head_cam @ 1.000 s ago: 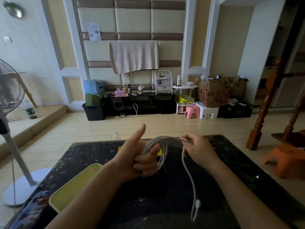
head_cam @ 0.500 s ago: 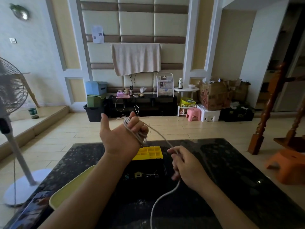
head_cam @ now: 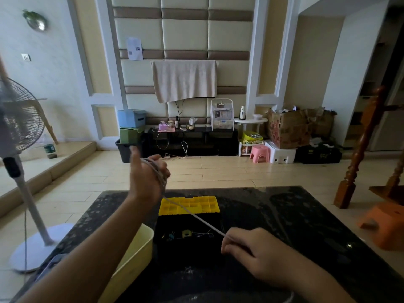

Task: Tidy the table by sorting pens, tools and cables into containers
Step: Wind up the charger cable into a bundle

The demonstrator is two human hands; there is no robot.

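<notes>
Dark speckled stone forms the surface, with pale floor tiles stretching away past its far edge.

The left hand is raised well above that far edge, forearm angled up and forward, the back of the hand towards the camera and the thumb pointing upward. Several loops of a whitish cable are wound around its palm and curled fingers. The hand is blurred, so the exact finger positions are hard to read.

From those loops a single taut strand runs diagonally down to the right hand. This hand sits low and nearer the body, just above the surface, knuckles up and wrist roughly level. Its fingers are curled in and pinch the strand at their tips. What the cable does past this grip cannot be seen.

Below the stretched strand, between the two hands, lies a yellow compartment tray. Just nearer than it is a black box holding a few small bits. A pale yellow bin sits under the left forearm.

A standing fan is on the floor well to the left of the left hand, and an orange stool is well to the right of the right hand.
</notes>
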